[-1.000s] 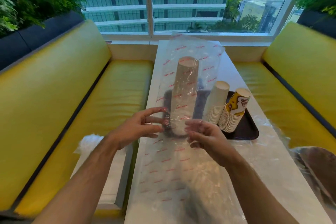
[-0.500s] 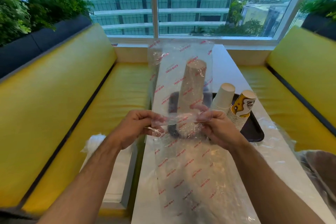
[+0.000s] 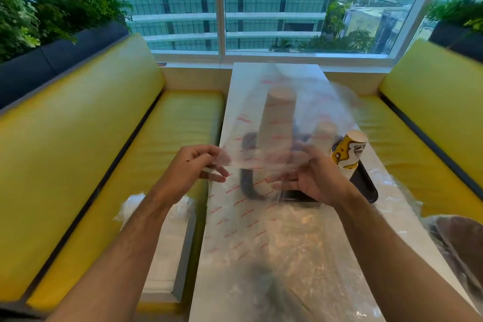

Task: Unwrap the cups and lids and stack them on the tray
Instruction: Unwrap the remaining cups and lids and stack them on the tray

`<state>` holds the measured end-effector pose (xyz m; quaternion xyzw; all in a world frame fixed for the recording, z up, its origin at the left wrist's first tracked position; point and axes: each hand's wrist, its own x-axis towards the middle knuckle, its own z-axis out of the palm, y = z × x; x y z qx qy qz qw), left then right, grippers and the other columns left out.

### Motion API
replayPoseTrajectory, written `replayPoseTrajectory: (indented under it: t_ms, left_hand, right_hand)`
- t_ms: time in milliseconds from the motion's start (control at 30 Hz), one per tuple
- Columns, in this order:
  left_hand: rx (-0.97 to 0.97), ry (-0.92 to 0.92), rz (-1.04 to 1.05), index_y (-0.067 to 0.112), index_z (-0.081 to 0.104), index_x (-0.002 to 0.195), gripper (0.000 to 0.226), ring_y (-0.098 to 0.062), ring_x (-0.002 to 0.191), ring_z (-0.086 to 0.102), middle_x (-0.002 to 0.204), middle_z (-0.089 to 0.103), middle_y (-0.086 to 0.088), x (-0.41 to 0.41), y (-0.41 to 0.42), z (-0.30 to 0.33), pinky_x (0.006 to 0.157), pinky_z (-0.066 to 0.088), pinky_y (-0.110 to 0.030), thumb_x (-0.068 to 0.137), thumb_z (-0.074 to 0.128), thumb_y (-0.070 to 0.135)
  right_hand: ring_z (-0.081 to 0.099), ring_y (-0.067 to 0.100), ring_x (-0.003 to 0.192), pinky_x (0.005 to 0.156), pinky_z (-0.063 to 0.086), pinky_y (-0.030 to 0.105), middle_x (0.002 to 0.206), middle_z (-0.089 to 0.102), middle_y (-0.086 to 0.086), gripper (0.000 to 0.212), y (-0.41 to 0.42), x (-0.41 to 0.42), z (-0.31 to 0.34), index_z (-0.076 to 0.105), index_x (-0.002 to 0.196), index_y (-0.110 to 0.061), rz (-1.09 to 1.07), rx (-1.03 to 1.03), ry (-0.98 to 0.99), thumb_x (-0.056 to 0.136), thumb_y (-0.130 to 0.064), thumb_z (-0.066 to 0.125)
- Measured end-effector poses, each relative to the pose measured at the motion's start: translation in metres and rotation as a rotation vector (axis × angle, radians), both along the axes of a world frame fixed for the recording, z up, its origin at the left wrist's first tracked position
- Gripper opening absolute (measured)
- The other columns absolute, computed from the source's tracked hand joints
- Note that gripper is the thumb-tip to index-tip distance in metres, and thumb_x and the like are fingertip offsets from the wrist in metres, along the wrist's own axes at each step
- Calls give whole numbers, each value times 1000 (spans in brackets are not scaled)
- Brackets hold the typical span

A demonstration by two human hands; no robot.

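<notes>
Both hands up over the near end of the white table [image 3: 277,73], pulling a clear plastic bag [image 3: 261,196] apart at its mouth. Left hand [image 3: 190,167] pinching the left edge of the film between thumb and curled fingers; right hand [image 3: 308,178] gripping the right edge, fingers curled round a fold. Inside the bag, a tall stack of plain paper cups [image 3: 277,117], upright and leaning a little, its foot over the dark tray [image 3: 366,185], though whether resting on it cannot be told through the blurred film. Beside it on the tray, a printed stack of cups [image 3: 347,151], already bare; a second pale stack only dimly visible behind the plastic. More loose wrapping spread across the table nearer the body. Film likely thin, slippery and stretchy, so best held close to the seam with a firm pinch rather than by a loose corner. Cups light but easily crushed and prone to toppling as a column: better taken low around the stack's base, with gentle pressure, than squeezed at the rim.
</notes>
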<state>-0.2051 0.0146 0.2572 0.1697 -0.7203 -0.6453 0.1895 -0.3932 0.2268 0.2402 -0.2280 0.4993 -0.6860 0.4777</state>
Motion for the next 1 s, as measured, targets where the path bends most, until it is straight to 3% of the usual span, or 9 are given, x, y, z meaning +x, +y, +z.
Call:
replayPoseTrajectory:
  t_ms: [100, 200, 300, 433, 567, 633, 733, 800, 1000]
  left_hand:
    - [164, 19, -26, 3, 71, 93, 37, -34, 86, 72, 90, 75, -9, -3, -3, 1, 79, 60, -54, 87, 44, 27]
    - [205, 15, -9, 14, 76, 88, 34, -24, 90, 72, 99, 75, -2, -5, -5, 1, 80, 61, -57, 87, 61, 44]
    - [62, -7, -59, 24, 73, 100, 26, -24, 97, 72, 119, 69, 5, -3, -4, 0, 73, 61, -47, 78, 85, 31]
    - [235, 49, -62, 24, 68, 124, 41, -32, 113, 69, 145, 52, -3, -3, -1, 0, 78, 62, -53, 87, 70, 9]
    - [203, -10, -136, 51, 49, 141, 59, -32, 108, 72, 139, 59, -8, 3, 2, -9, 83, 61, -43, 89, 66, 28]
    - [151, -36, -201, 59, 40, 144, 78, -32, 105, 73, 134, 66, -8, 4, 4, -17, 85, 61, -46, 84, 73, 22]
    - [180, -13, -183, 52, 56, 137, 74, -31, 102, 73, 148, 53, 1, 3, 8, -27, 83, 62, -48, 82, 75, 5]
    - [159, -1, -130, 42, 66, 129, 61, -26, 99, 74, 148, 53, 10, 2, 10, -30, 81, 63, -42, 87, 72, -1]
    - [183, 42, 5, 30, 66, 127, 54, -30, 97, 74, 126, 66, 21, 0, 8, -37, 84, 62, -39, 79, 78, 9]
  right_hand:
    - [71, 35, 95, 83, 60, 46, 126, 68, 20, 36, -3, 0, -3, 68, 125, -15, 2, -39, 76, 98, -36, 54]
    - [60, 41, 123, 101, 53, 50, 141, 53, 28, 55, 0, -7, -13, 52, 142, -4, 130, -98, 175, 91, -12, 71]
    - [66, 36, 115, 99, 55, 42, 142, 58, 18, 68, -6, -1, 3, 54, 143, -14, 156, -9, 279, 81, 5, 73]
    - [68, 34, 106, 97, 56, 45, 147, 53, 8, 71, -8, -3, 9, 57, 141, -20, 82, -23, 258, 77, 5, 74]
    - [63, 38, 117, 100, 54, 47, 150, 51, 5, 67, -10, -6, 8, 56, 141, -14, 42, -59, 200, 82, 14, 67]
    - [64, 29, 121, 97, 56, 39, 145, 55, 5, 59, -12, -4, 9, 59, 137, -11, -20, -58, 200, 85, 16, 64]
    - [68, 12, 113, 90, 57, 29, 138, 61, 5, 43, -14, -4, 8, 67, 124, -12, -85, 6, 195, 88, 9, 65]
    - [68, 20, 113, 91, 56, 30, 133, 66, 9, 35, -11, -3, 6, 71, 119, -14, -74, 45, 145, 86, -3, 68]
    - [72, 29, 102, 85, 61, 41, 139, 57, -14, 70, 6, 7, -6, 56, 141, -35, 114, 132, 256, 85, 5, 72]
